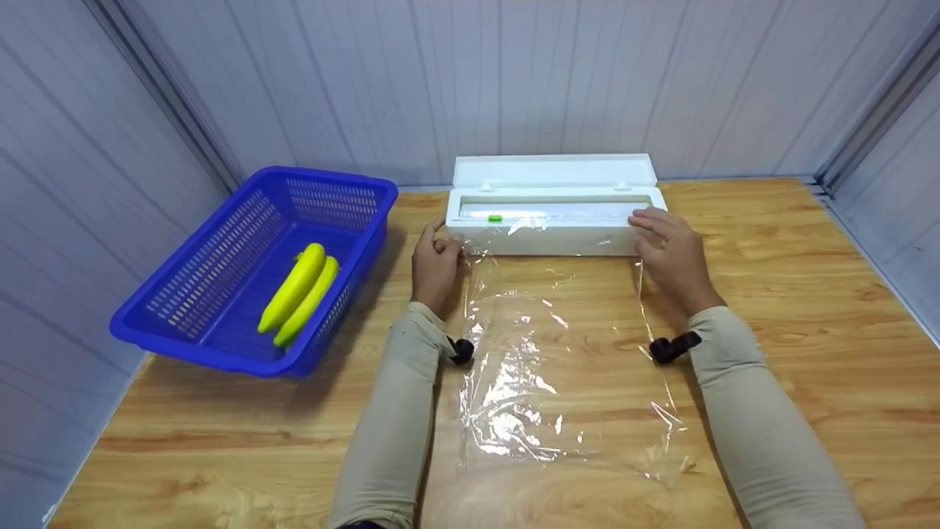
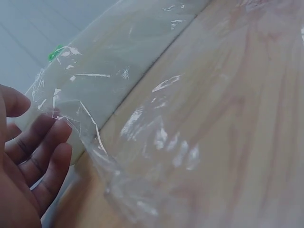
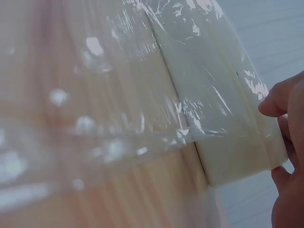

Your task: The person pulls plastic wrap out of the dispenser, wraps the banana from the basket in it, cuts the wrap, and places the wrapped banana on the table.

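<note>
Two hands frame the far white box (image 1: 557, 192): my left hand (image 1: 435, 266), fingers loosely spread, at its left end; my right hand (image 1: 677, 258), fingers extended, on its right. Clear film (image 1: 514, 389) spans nearward. Probably I'm aligning it; cutting would call for even tension.

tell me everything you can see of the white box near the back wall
The white box is long, narrow and smooth, plastic by the look of it. It sits lengthwise on the wooden table, its hinged lid tilted open at the back. A small green piece shows at the front rim, left of centre. Clear film runs over the front wall onto the table. The right hand touches the right end; the left hand is at the left end.
</note>
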The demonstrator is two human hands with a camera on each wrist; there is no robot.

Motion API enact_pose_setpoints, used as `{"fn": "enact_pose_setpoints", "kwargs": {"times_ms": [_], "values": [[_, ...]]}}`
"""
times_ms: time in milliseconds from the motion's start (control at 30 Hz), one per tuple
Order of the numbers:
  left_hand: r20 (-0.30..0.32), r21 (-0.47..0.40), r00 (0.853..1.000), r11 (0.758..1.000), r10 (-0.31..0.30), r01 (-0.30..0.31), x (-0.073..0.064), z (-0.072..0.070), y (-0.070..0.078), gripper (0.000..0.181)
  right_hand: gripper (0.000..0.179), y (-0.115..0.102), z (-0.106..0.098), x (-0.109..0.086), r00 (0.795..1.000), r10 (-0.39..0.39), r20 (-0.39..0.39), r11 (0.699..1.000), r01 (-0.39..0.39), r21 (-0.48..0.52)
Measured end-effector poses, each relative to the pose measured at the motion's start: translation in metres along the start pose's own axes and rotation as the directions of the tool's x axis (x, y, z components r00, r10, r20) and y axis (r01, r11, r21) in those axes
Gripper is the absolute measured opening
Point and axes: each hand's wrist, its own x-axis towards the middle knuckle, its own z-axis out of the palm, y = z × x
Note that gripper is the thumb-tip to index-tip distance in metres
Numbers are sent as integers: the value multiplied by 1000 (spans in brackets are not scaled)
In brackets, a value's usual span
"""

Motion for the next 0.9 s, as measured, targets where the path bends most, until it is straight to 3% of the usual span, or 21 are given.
{"fn": "enact_pose_setpoints", "kwargs": {"times_ms": [167,433,700,900], "values": [[28,-9,999,999,-42,42,2,-5,7,44,32,1,0,0,1000,11,-2,1000,-11,6],[-8,197,999,979,-43,43,-2,-20,18,33,34,2,0,0,999,20,40,1000,-20,-1],[3,393,1000,919,18,-17,-9,-35,43,25,35,-1,1,0,999,3,36,1000,-4,25],[31,487,999,873,-35,16,-15,-40,67,24,34,-1,1,-1,999,0,41,1000,-1,17]]}}
